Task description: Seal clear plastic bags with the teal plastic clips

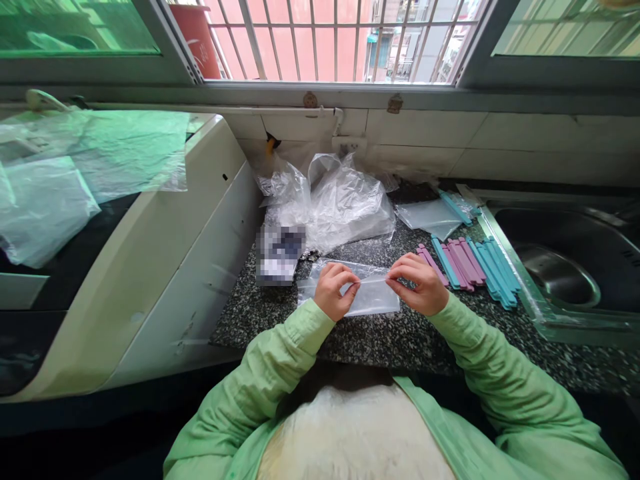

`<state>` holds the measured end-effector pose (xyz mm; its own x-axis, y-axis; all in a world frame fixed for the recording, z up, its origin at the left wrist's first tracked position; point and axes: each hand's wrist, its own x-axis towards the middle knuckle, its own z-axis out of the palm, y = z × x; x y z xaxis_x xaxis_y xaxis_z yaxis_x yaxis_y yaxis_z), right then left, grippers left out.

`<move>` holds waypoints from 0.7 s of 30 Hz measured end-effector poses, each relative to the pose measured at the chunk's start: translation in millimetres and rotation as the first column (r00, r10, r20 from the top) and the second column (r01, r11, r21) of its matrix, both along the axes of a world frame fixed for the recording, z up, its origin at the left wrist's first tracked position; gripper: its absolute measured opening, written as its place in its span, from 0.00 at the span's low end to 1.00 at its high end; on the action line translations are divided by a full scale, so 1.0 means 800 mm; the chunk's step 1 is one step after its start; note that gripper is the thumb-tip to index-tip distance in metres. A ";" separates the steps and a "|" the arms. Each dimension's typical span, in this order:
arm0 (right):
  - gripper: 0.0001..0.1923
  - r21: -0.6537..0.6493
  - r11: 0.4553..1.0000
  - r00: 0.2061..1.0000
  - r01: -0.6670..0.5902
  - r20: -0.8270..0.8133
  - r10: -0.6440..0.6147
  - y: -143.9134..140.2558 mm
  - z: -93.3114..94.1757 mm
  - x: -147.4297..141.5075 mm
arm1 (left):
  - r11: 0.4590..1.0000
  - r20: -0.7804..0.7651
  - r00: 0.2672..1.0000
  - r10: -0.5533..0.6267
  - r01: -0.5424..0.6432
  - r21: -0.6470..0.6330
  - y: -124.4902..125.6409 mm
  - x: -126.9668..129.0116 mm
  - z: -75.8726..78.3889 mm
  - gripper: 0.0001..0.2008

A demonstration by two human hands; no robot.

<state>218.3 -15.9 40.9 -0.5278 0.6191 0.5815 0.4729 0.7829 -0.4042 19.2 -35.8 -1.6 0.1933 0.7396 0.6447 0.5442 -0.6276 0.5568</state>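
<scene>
Green sleeves (280, 360) fill the bottom of my view, both arms stretched out over the speckled table (380, 337). My left hand (336, 290) and right hand (419, 283) each pinch an end of a clear plastic bag (370, 293), fingers closed tight on its upper edge, the bag lying flat on the table between them. Just beside my right hand sits a row of pink and blue clips (470, 263). Behind the bag lies a heap of crumpled plastic bags (335, 200) against the tiled wall. A steel sink (565, 267) is on the right, a white appliance (165, 267) on the left.
</scene>
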 end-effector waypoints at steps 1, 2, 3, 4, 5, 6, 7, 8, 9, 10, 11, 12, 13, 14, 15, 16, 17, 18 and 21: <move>0.03 0.002 1.000 1.000 -0.003 -0.003 0.003 0.000 0.000 0.000 | 1.000 -0.001 1.000 -0.002 0.002 -0.006 0.000 0.000 0.000 0.04; 0.03 0.005 1.000 1.000 -0.007 -0.003 0.007 0.000 0.001 -0.001 | 1.000 -0.002 1.000 -0.002 0.002 -0.014 0.000 0.000 0.001 0.03; 0.03 0.006 1.000 1.000 -0.009 -0.002 0.009 -0.001 0.001 -0.001 | 1.000 -0.002 1.000 -0.002 0.002 -0.024 0.000 0.000 0.001 0.03; 0.03 0.006 1.000 1.000 -0.011 -0.001 0.011 -0.001 0.002 -0.002 | 0.999 -0.002 1.000 -0.004 0.003 -0.037 0.000 0.000 0.001 0.03; 0.03 0.007 1.000 1.000 -0.012 0.001 0.012 -0.001 0.002 -0.002 | 0.999 -0.002 1.000 -0.007 0.007 -0.052 0.000 0.000 0.001 0.03; 0.04 0.006 1.000 1.000 -0.012 0.003 0.012 -0.002 0.003 -0.002 | 0.998 0.001 1.000 -0.013 0.013 -0.066 0.001 0.000 0.001 0.04; 0.04 0.006 1.000 1.000 -0.011 0.004 0.011 -0.002 0.003 -0.002 | 0.997 0.007 1.000 -0.019 0.019 -0.079 0.001 -0.001 0.001 0.04; 0.04 0.007 1.000 1.000 -0.010 0.006 0.010 -0.002 0.003 -0.002 | 0.996 0.015 1.000 -0.025 0.026 -0.090 0.002 -0.001 0.001 0.04; 0.04 0.009 1.000 1.000 -0.008 0.008 0.008 -0.002 0.003 -0.003 | 0.995 0.023 0.999 -0.029 0.031 -0.098 0.003 -0.001 0.001 0.03; 0.04 0.011 1.000 1.000 -0.006 0.010 0.006 -0.002 0.003 -0.002 | 0.994 0.032 0.999 -0.030 0.033 -0.102 0.003 -0.001 0.001 0.04; 0.04 0.013 1.000 1.000 -0.003 0.011 0.003 -0.002 0.002 -0.002 | 0.994 0.038 0.999 -0.030 0.034 -0.103 0.004 -0.001 0.001 0.04; 0.04 0.015 1.000 1.000 -0.001 0.013 0.001 -0.002 0.002 -0.002 | 0.994 0.042 0.999 -0.029 0.033 -0.103 0.004 -0.001 0.001 0.04; 0.04 0.016 1.000 1.000 0.000 0.014 0.000 -0.002 0.001 -0.002 | 0.995 0.044 0.999 -0.028 0.032 -0.098 0.004 -0.001 0.001 0.04; 0.04 0.017 1.000 1.000 -0.001 0.014 0.001 -0.002 0.001 -0.003 | 0.995 0.044 0.999 -0.027 0.031 -0.091 0.004 -0.001 0.001 0.04; 0.04 0.017 1.000 1.000 -0.004 0.013 0.003 -0.002 0.000 -0.003 | 0.996 0.044 0.999 -0.025 0.028 -0.084 0.004 -0.001 0.001 0.04; 0.04 0.016 1.000 1.000 -0.005 0.011 0.005 -0.002 0.000 -0.003 | 0.997 0.042 0.999 -0.023 0.026 -0.079 0.003 -0.001 0.001 0.04; 0.03 0.016 1.000 1.000 -0.006 0.008 0.006 -0.002 -0.001 -0.004 | 0.997 0.041 0.999 -0.020 0.023 -0.074 0.003 -0.001 0.001 0.04; 0.03 0.015 1.000 1.000 -0.007 0.004 0.007 -0.002 -0.001 -0.004 | 0.997 0.039 0.999 -0.018 0.021 -0.070 0.003 -0.001 0.002 0.04; 0.03 0.017 1.000 1.000 0.001 -0.007 -0.001 -0.003 -0.002 -0.006 | 0.998 0.033 0.999 -0.008 0.010 -0.055 0.002 -0.001 0.002 0.04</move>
